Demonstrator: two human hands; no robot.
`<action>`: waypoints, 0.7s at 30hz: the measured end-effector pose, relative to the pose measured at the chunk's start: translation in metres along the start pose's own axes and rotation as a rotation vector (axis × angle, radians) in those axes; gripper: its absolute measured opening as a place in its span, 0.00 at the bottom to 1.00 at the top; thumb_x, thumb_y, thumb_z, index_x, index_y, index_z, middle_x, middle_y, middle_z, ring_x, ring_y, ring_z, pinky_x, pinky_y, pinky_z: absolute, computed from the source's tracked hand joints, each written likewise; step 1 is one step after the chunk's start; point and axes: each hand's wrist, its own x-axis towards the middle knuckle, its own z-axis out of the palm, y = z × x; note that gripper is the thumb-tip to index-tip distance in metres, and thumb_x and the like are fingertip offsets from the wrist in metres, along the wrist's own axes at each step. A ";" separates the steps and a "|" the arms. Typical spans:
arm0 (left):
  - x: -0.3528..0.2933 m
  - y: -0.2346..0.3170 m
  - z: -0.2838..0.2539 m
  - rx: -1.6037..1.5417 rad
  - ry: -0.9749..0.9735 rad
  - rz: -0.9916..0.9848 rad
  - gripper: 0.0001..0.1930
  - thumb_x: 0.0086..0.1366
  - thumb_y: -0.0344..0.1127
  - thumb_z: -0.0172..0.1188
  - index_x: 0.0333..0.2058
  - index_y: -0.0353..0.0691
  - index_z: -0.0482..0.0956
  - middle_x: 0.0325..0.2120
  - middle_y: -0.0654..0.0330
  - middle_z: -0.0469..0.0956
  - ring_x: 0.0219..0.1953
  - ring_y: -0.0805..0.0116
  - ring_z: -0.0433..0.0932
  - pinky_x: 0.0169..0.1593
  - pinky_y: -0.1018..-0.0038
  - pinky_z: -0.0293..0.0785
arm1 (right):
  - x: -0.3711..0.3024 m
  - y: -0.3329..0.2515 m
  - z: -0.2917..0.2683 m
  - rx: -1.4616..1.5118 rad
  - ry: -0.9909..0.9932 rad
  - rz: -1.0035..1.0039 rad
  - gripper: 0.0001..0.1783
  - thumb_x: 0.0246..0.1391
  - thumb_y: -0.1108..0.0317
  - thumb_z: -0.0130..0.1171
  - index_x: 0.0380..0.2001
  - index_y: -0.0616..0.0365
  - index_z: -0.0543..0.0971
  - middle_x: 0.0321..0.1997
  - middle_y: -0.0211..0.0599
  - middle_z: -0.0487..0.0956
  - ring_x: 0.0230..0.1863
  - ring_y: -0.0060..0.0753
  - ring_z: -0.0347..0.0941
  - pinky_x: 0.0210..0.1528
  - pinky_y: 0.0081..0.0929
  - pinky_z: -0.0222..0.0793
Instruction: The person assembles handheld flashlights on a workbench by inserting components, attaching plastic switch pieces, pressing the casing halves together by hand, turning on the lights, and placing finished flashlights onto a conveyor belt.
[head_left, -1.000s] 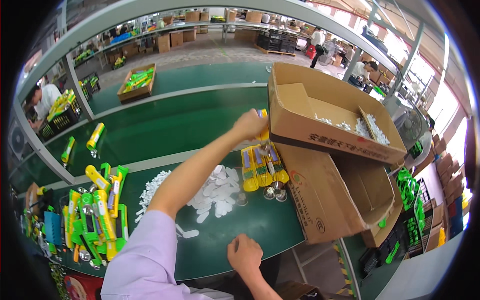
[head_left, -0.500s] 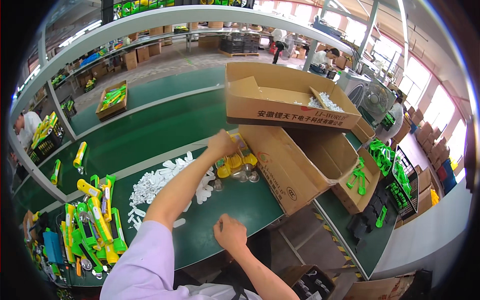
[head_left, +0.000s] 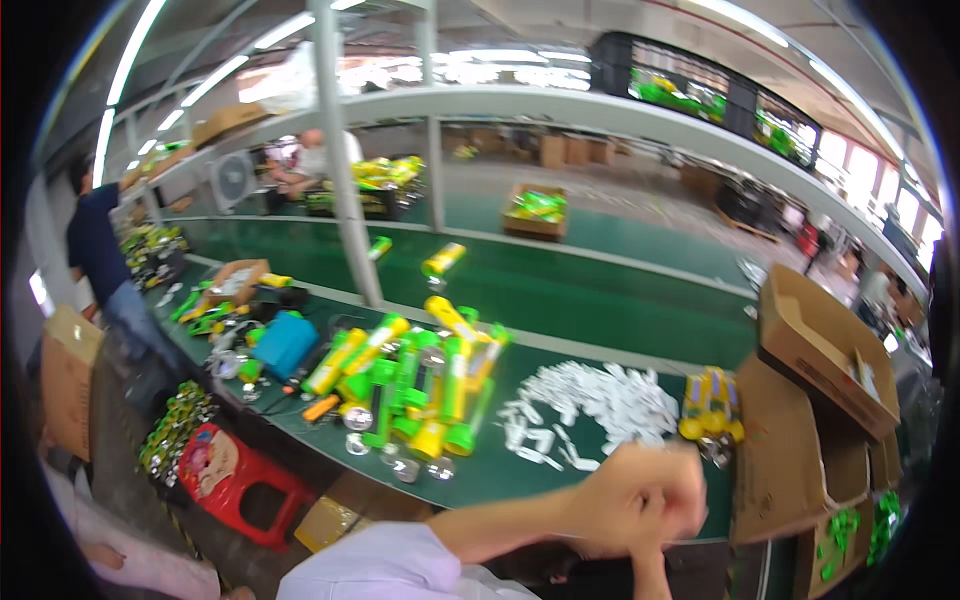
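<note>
Toy factory: conveyor belt (head_left: 600, 290), cartons (head_left: 820, 340)

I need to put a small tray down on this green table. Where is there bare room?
Barest is the conveyor belt behind the white rail, between the yellow tube and the open cardboard box. A narrow strip stays free along the near edge below the white pieces. Crowded: the pile of green and yellow toys, and the clutter around the blue box.

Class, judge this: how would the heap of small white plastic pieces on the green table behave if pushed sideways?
The small white plastic pieces lie loose and thinly spread, so they would probably scatter rather than move together. They look small and flat, likely light, sliding easily on the smooth green table.
</note>
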 end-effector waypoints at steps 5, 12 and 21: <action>-0.073 0.117 0.015 -0.002 0.213 0.733 0.09 0.67 0.37 0.56 0.28 0.42 0.75 0.30 0.59 0.75 0.33 0.63 0.77 0.34 0.66 0.75 | 0.025 -0.028 -0.025 -0.121 -0.275 0.005 0.10 0.54 0.60 0.57 0.33 0.54 0.72 0.24 0.47 0.79 0.29 0.57 0.76 0.33 0.53 0.67; -0.078 0.132 0.064 -0.070 0.900 1.053 0.07 0.65 0.30 0.57 0.26 0.42 0.72 0.29 0.61 0.71 0.31 0.67 0.70 0.32 0.73 0.73 | 0.041 0.017 -0.049 0.027 -0.158 -0.032 0.06 0.52 0.72 0.58 0.25 0.59 0.72 0.17 0.46 0.73 0.23 0.55 0.73 0.27 0.45 0.65; -0.060 0.108 0.050 -0.264 0.778 0.950 0.07 0.65 0.31 0.57 0.28 0.43 0.70 0.28 0.61 0.69 0.33 0.67 0.68 0.36 0.72 0.72 | 0.058 0.093 -0.067 -0.159 -0.060 -0.157 0.07 0.53 0.70 0.57 0.26 0.59 0.71 0.19 0.50 0.74 0.24 0.59 0.73 0.29 0.50 0.66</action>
